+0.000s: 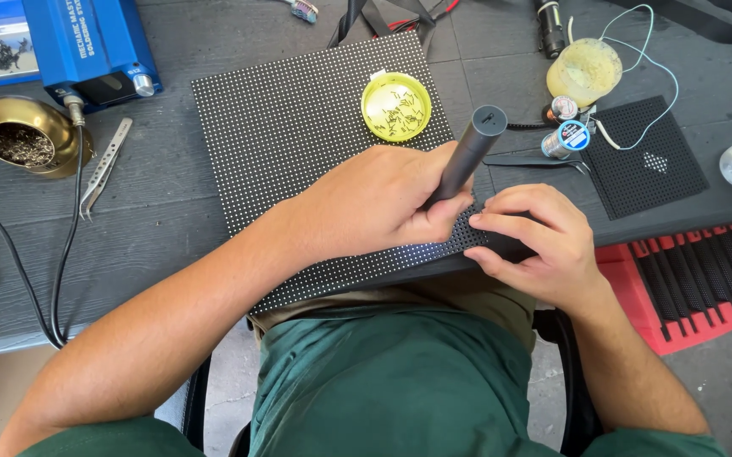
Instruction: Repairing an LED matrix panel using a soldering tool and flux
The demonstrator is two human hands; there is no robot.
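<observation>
Our left hand (374,207) wraps the dark electric screwdriver (467,152), tip hidden behind our fingers. Our right hand (535,245) pinches the dotted panel (298,127) at its near corner. Beyond the screwdriver, a yellow dish (396,106) holds tiny screws.

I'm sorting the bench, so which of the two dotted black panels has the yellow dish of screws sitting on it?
The large dotted panel under both hands, with the yellow dish near its far edge. The small black panel to the right carries no dish.

Head camera looks steeply down, close over the dark worktable (171,245).
</observation>
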